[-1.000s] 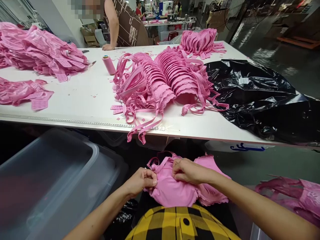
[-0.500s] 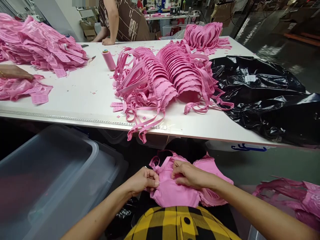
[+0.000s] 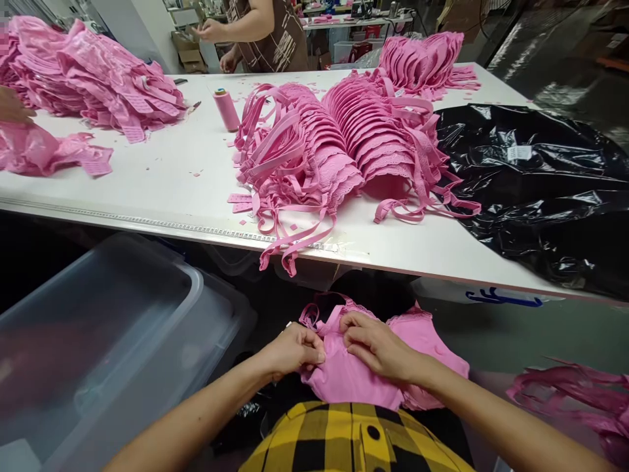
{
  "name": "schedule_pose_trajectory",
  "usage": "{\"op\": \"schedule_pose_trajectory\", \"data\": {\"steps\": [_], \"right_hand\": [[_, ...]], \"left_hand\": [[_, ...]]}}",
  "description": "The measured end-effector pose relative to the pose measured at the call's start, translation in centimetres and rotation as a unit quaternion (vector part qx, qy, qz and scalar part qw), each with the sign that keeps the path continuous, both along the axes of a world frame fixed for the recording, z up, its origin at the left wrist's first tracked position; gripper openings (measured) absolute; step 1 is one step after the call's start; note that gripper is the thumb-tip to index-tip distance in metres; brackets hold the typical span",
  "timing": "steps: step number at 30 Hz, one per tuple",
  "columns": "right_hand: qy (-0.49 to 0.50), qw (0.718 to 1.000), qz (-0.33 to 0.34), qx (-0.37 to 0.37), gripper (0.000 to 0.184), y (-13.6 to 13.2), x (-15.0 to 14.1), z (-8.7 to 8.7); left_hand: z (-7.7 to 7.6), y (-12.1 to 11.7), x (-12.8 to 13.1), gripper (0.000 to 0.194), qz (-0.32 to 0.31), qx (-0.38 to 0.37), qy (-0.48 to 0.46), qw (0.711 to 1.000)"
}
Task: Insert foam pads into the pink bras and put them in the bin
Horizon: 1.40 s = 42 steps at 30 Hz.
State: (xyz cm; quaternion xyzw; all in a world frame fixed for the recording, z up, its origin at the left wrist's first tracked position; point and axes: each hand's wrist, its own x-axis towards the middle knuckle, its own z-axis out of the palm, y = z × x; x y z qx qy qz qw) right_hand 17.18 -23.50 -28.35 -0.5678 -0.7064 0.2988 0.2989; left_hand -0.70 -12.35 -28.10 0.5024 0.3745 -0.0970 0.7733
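Observation:
A pink bra point(image 3: 354, 383) with lace edging lies across my lap, its cup's smooth inner side facing up. My left hand point(image 3: 299, 351) pinches the fabric at the cup's left edge, close to a looped strap. Over the upper part of the same cup, my right hand point(image 3: 376, 344) has its fingers curled and pressed together on the cloth. The second cup point(image 3: 430, 341) spreads out to the right, partly behind my right forearm. Whatever fine detail sits between my fingertips is too small to make out.
Stacked pink bras point(image 3: 314, 144) stand on the white table point(image 3: 167, 190), straps hanging over its edge. Nearby are a pink thread spool point(image 3: 226, 110), a black plastic bag point(image 3: 540, 196) and a pink pile point(image 3: 93, 72). A clear bin point(image 3: 196, 288) stands left below; a co-worker point(image 3: 270, 33) stands behind.
Both my hands keep their grip on the bra with only slight shifts. The co-worker behind the table has lifted a hand off it. The whole view has shifted a little.

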Motion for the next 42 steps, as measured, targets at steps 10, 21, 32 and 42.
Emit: {"op": "schedule_pose_trajectory", "data": {"steps": [10,21,32,42], "right_hand": [[0.060,0.991,0.047,-0.109,0.017,1.2,-0.3,0.6],[0.213,0.932,0.086,-0.280,0.011,1.9,-0.9,1.1],[-0.133,0.951,-0.162,-0.227,0.022,-1.8,-6.1,0.5],[-0.007,0.986,-0.155,0.061,0.020,-3.0,-7.2,1.5]], "left_hand": [[-1.0,-1.4,-0.4,0.013,0.046,0.025,-0.020,0.998],[-0.9,-3.7,-1.6,0.005,0.060,0.312,-0.050,0.947],[-3.1,-4.1,-1.4,0.016,0.121,0.152,-0.022,0.981],[1.1,-3.6,-2.5,0.025,0.139,0.004,-0.079,0.987]]}}
